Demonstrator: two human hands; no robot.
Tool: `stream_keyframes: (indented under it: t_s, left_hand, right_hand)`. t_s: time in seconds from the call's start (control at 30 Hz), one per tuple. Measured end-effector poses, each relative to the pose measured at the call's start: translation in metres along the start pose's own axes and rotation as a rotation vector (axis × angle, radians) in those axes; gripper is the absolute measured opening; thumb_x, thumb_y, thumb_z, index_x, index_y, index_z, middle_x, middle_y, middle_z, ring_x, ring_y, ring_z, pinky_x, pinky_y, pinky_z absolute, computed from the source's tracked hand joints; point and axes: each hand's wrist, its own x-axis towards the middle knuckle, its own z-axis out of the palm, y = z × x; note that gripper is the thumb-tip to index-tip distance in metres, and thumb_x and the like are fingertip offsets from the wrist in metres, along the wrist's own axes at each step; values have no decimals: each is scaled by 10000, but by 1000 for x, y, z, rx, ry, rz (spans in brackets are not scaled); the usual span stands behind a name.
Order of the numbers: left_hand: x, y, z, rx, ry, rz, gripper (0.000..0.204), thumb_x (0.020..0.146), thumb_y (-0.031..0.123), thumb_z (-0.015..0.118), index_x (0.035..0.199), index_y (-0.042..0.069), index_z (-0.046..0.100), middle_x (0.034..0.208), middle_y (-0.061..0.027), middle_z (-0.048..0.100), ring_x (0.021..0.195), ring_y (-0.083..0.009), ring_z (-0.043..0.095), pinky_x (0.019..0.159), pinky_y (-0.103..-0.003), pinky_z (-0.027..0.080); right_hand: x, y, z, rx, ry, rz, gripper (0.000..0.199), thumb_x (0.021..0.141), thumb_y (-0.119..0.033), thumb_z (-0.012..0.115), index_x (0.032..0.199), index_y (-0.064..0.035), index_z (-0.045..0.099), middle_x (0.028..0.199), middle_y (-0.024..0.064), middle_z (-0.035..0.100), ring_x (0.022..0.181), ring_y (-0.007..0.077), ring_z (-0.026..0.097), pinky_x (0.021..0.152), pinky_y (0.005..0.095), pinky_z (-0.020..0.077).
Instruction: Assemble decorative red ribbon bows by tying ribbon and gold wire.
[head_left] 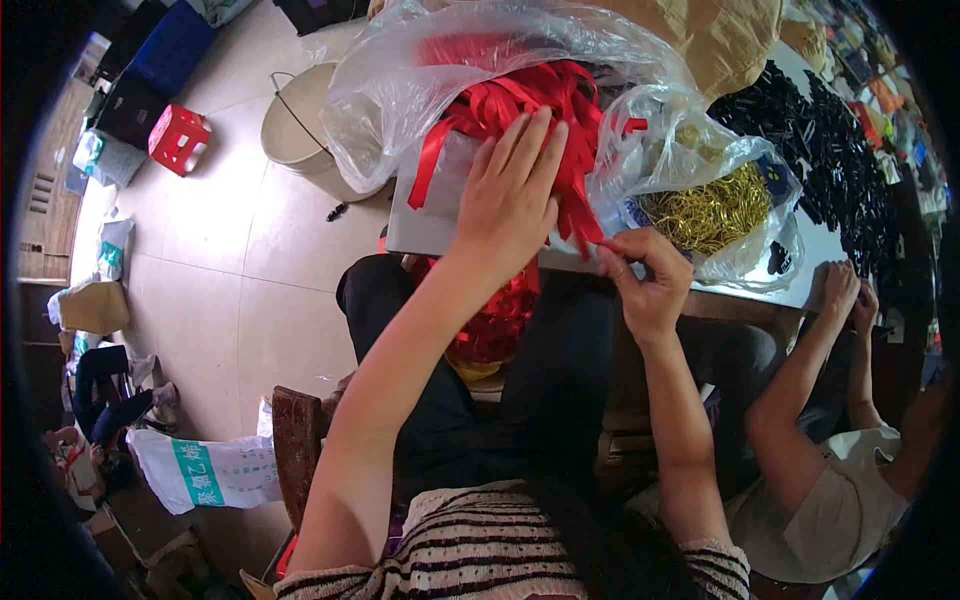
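A bundle of red ribbons (580, 150) spills from a clear plastic bag (390, 90) on the white table (415, 222). My left hand (508, 190) lies flat across the ribbons, its fingers stretched out. Just right of it, at the table's near edge, my right hand (652, 278) pinches the end of a red ribbon between thumb and forefinger. Below the edge, shiny red material (495, 325) shows between my knees. To the right of the ribbons, gold cords (710, 215) lie in another open clear bag (785, 235).
Many small black pieces (825, 160) are heaped at the table's right, where a co-worker's hands (845, 290) rest by the edge. Brown paper (720, 40) lies behind the bags. A beige bucket (290, 125), a red stool (180, 140) and a white sack (215, 470) stand or lie leftward.
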Motion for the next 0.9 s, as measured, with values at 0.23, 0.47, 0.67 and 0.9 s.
stream_keyframes:
  t_s: [0.23,0.47,0.67,0.9]
  left_hand:
    - [17,-20,22,124,-133,43,551,766,33,432,1305,134,376,1332,-133,372,1239,-285,339,1012,-476,251]
    - [52,-40,3,310,8,211,507,773,52,440,1274,124,413,1210,-115,489,1091,-269,483,899,-411,386]
    - [115,-106,-9,545,-212,-38,516,772,40,424,1279,139,413,1178,-138,511,1008,-329,525,837,-400,442]
    - [65,-79,-28,323,-60,94,410,823,108,417,1229,120,471,1180,-165,499,1043,-343,501,885,-381,413]
  right_hand:
    - [-7,-7,-8,228,-101,187,16,770,54,595,781,59,584,792,118,576,603,134,570,543,213,450]
    - [8,-12,-11,292,-16,51,64,755,82,579,817,74,589,825,145,577,638,151,580,560,217,459]
    - [21,-23,11,-64,-32,-353,191,614,27,673,788,-24,611,785,96,600,606,213,589,526,263,454]
    - [8,8,36,-293,-90,-252,211,612,-9,654,804,-60,580,826,58,591,636,227,593,526,300,463]
